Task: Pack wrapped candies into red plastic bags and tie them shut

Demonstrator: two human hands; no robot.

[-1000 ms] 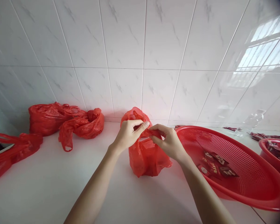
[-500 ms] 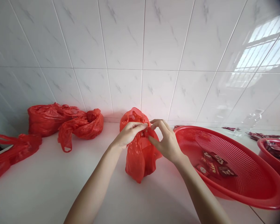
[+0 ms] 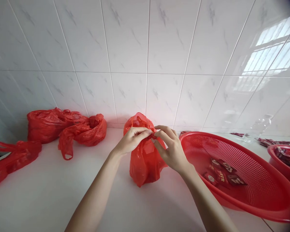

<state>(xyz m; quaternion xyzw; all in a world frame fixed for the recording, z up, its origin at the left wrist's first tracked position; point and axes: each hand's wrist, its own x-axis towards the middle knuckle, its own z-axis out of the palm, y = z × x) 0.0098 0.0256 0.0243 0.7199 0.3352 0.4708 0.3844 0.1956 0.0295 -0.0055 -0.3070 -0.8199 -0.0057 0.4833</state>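
A red plastic bag point(image 3: 145, 164) stands on the white counter in front of me, its gathered top bunched up between both hands. My left hand point(image 3: 133, 139) pinches the twisted plastic between thumb and forefinger. From the other side, my right hand point(image 3: 170, 146) has thumb and fingertips closed on the same bunched part, close to the left thumb. Part of the bag's upper body is hidden behind the hands, and I cannot make out its contents.
To the right stands a large red mesh basket point(image 3: 261, 167) with several dark red packets point(image 3: 222, 174) inside. Beyond it are a clear bottle point(image 3: 258, 129) and a smaller red basket point(image 3: 273, 150). More red bags point(image 3: 48, 125) lie at left, along the tiled wall.
The right thumb and fingers have closed onto the bunched plastic beside the left hand. The bag's hanging front has shifted slightly and looks fuller.
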